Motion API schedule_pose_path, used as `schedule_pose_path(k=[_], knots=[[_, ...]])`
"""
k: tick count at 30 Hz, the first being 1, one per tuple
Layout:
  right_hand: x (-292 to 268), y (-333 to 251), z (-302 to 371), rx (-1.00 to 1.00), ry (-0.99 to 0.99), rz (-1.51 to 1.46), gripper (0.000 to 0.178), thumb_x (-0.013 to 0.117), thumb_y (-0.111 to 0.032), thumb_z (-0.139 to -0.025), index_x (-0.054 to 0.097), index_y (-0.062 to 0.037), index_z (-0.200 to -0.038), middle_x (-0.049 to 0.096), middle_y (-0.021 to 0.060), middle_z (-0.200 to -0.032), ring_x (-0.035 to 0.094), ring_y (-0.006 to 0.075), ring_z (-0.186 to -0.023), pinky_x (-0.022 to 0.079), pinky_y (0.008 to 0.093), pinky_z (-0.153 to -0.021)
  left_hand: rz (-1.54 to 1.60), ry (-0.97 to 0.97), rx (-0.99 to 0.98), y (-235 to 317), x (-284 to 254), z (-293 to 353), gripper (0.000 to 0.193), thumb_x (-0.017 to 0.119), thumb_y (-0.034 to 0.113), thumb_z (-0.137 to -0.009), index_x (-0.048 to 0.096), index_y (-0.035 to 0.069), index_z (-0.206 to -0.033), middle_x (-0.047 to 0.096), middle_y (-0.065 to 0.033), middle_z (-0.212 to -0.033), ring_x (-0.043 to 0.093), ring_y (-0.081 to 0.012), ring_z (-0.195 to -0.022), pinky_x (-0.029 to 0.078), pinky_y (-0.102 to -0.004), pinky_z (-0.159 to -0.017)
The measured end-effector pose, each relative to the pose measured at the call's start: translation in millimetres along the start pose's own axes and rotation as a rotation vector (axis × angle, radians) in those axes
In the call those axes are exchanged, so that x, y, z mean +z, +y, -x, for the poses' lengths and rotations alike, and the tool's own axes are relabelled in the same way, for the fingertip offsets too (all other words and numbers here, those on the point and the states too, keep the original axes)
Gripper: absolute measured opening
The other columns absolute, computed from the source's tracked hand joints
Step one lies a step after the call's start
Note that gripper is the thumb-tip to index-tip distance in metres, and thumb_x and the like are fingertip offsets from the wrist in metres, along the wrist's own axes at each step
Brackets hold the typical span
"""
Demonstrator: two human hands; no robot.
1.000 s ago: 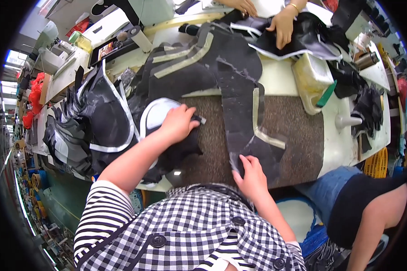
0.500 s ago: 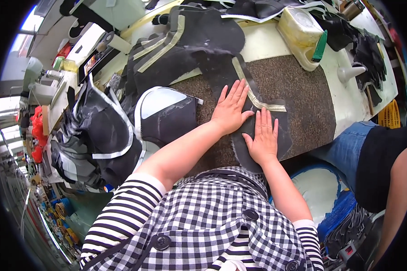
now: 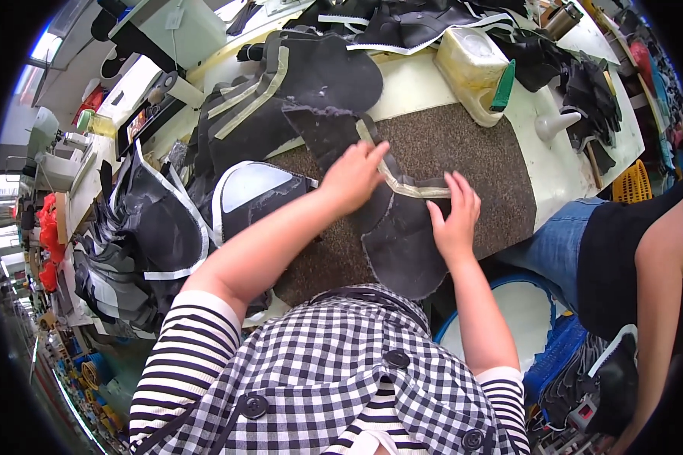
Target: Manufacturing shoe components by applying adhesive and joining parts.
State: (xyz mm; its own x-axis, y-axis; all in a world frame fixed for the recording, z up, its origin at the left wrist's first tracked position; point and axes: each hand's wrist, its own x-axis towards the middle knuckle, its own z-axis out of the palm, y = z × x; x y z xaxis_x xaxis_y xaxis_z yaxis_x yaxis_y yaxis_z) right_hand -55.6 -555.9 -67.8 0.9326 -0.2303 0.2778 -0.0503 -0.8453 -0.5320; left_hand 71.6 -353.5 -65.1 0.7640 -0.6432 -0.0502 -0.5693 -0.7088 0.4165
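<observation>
A black flat cut piece of sheet material (image 3: 406, 246) lies before me, with a pale tape strip (image 3: 411, 189) bent along its edge. My left hand (image 3: 350, 180) is on its upper part, fingers bent around the edge beside the tape; its thumb is mostly hidden. At the right end of the tape is my right hand (image 3: 457, 216), fingers stretched and thumb apart, touching the piece's side. A brown speckled mat (image 3: 501, 171) is beneath the piece. Left of it sits a moulded black-and-white panel (image 3: 254, 196) with white edging.
Black taped pieces (image 3: 330, 68) are piled beyond my hands. A yellowed plastic jug (image 3: 470, 68) holds a green-handled tool (image 3: 503, 85). A white cone-shaped item (image 3: 558, 123) stands to its right. More black panels (image 3: 163, 201) stack at left. A person (image 3: 618, 258) is close on my right.
Both hands have gone from lying flat on the piece to bent fingers at its edges. My left hand has drawn back slightly, my right hand has shifted to the tape's end. The view has shifted.
</observation>
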Motion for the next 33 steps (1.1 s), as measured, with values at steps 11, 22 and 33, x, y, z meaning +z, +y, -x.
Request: schedule_pose_path(k=[11, 22, 33], knots=[[-12.2, 51.3, -9.7, 0.332, -0.246, -0.387, 0.023, 0.075, -0.019, -0.074, 0.062, -0.0046, -0.085, 0.062, 0.0087, -0.075, 0.061, 0.0198, -0.072, 0.047, 0.0315, -0.067, 0.083, -0.017, -0.092, -17.0, -37.2, -72.9, 0.032, 0.069, 0.031, -0.078, 0.06, 0.006, -0.097, 0.061, -0.0136, -0.102, 0.06, -0.0317, -0.097, 0.046, -0.0443, -0.081], [29.6, -30.6, 77.7, 0.875, -0.097, -0.74, 0.033, 0.059, -0.009, -0.086, 0.052, -0.0129, -0.118, 0.063, 0.0115, -0.078, 0.061, 0.0203, -0.062, 0.051, 0.0352, -0.063, -0.41, 0.336, 0.041, 13.3, 39.2, -132.9, 0.026, 0.067, 0.026, -0.076, 0.056, 0.011, -0.095, 0.055, -0.007, -0.095, 0.055, -0.0238, -0.1, 0.038, -0.0375, -0.084], [7.3, -29.6, 78.0, 0.778, -0.437, -0.652, 0.046, 0.05, -0.009, -0.09, 0.047, -0.0165, -0.135, 0.064, 0.0086, -0.069, 0.061, 0.0141, -0.052, 0.051, 0.0272, -0.049, -0.419, -0.398, 0.185, 10.1, -17.2, -70.1, 0.087, 0.057, 0.063, -0.076, 0.032, 0.013, -0.143, 0.03, -0.0025, -0.149, 0.015, -0.0303, -0.141, 0.01, -0.0676, -0.105]])
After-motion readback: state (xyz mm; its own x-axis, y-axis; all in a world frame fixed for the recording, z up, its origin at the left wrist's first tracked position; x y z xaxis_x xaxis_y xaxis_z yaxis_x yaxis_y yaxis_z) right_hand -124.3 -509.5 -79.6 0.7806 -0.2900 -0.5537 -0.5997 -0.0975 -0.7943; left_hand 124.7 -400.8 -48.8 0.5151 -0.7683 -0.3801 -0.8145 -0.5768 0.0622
